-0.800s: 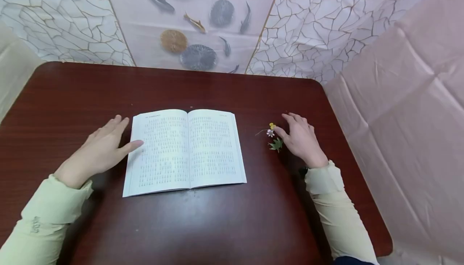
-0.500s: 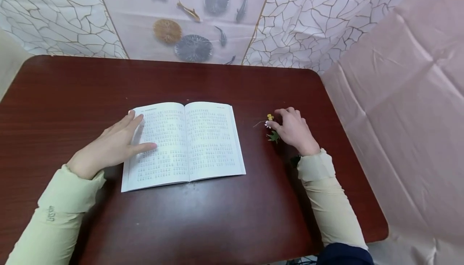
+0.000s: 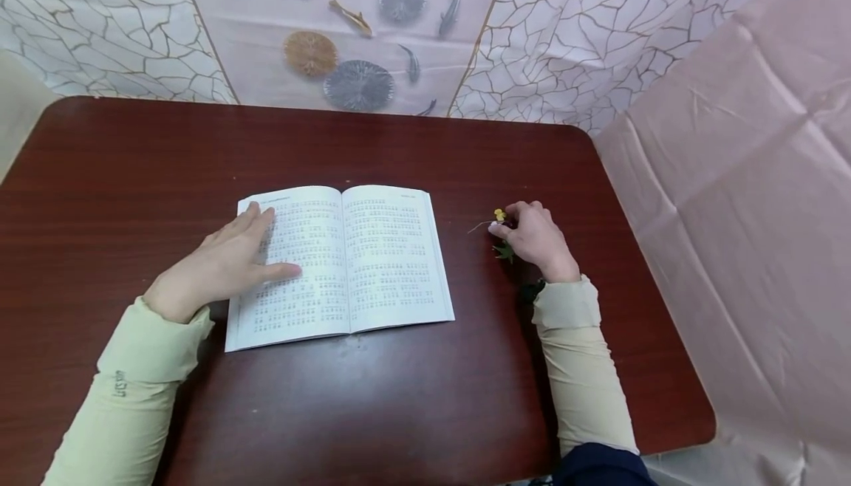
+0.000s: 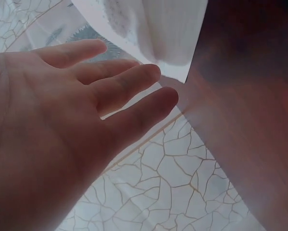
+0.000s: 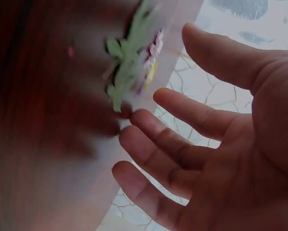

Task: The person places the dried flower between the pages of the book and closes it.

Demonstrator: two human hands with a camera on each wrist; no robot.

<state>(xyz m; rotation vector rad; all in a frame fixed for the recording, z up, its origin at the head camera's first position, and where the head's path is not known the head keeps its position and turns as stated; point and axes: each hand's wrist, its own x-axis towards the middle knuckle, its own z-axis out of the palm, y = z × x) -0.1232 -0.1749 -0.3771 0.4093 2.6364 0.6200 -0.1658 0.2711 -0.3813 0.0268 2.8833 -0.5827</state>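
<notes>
An open book [image 3: 392, 264] with printed pages lies on the table. Across its left page stretches my left hand [image 3: 219, 264], fingers straight and thumb pointing toward the spine. In the left wrist view that hand's palm [image 4: 62, 110] shows, with nothing held. My right hand [image 3: 537, 238] is at a small group of plant pieces: a yellow flower [image 3: 500, 214], a white flower [image 3: 493, 228] partly behind the thumb, and a green leaf [image 3: 504, 251]. From the right wrist, thumb and fingers stand apart, relaxed, with the leaf and flowers just beyond the fingertips.
The dark red-brown table [image 3: 412, 412] has rounded corners. A patterned cloth [image 3: 552, 50] hangs behind it, and a pale pink cloth [image 3: 744, 198] along the right side. A thin stem [image 3: 479, 226] trails left from the flowers.
My left hand has moved right, from beside the book onto its left page. The right thumb has moved over the white flower, closer to the index finger. The head view has shifted slightly.
</notes>
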